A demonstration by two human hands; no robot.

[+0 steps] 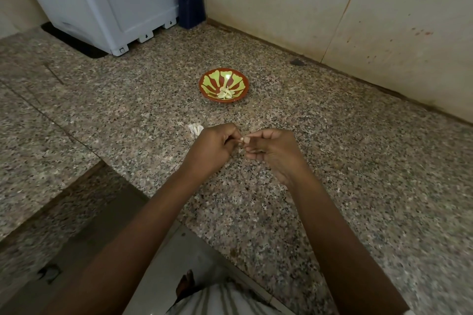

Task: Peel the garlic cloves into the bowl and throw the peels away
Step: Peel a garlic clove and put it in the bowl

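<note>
A small red bowl (224, 84) with a green leaf pattern stands on the granite counter (332, 161), holding several peeled garlic cloves (225, 93). Nearer to me, my left hand (211, 147) and my right hand (271, 152) meet above the counter. Both pinch one small garlic clove (244, 139) between their fingertips; most of the clove is hidden by the fingers. A little heap of white garlic peels (195, 128) lies on the counter just beyond my left hand.
A white appliance (102, 0) stands at the back left, with a dark object (190, 2) beside it in the corner. A beige tiled wall (332, 7) runs along the back right. The counter edge drops to the floor (179, 258) at lower left.
</note>
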